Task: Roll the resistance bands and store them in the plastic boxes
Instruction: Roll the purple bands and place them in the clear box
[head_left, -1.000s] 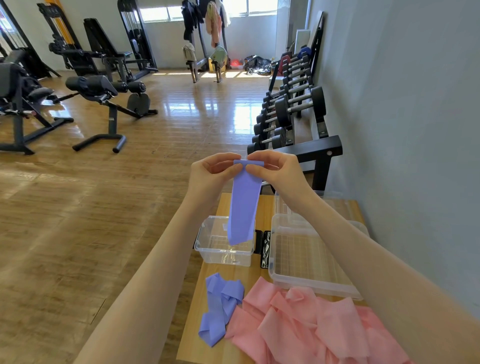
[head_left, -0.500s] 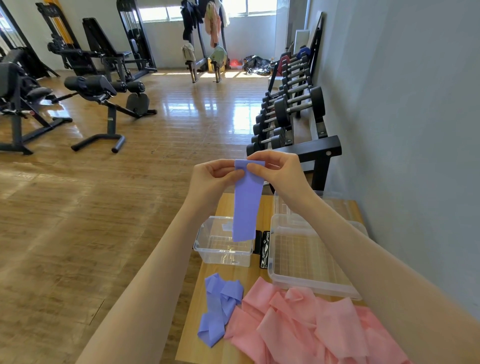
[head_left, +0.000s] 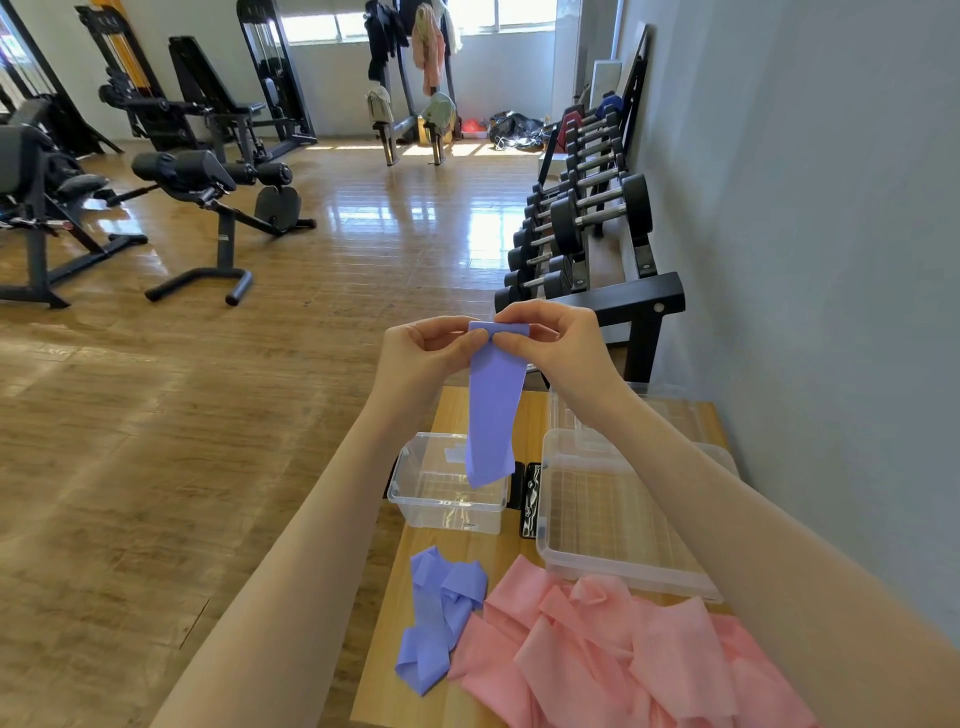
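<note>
A purple resistance band (head_left: 492, 410) hangs in the air above the table, its top end turned into a small roll. My left hand (head_left: 423, 353) and my right hand (head_left: 550, 338) pinch that rolled top from either side. The band's loose end dangles over a small clear plastic box (head_left: 415, 499). A larger clear plastic box (head_left: 550, 551) lies to the right of it. More purple bands (head_left: 436, 613) lie crumpled on the wooden table (head_left: 384, 649), beside a heap of pink bands (head_left: 623, 654).
A black patterned item (head_left: 531, 499) sits between the two boxes. A dumbbell rack (head_left: 592, 234) runs along the grey wall behind the table. Weight benches (head_left: 208, 208) stand on the wooden floor to the left.
The hanging length of the purple band has grown slightly shorter as the roll at the top takes it up. Both hands stay at about the same height.
</note>
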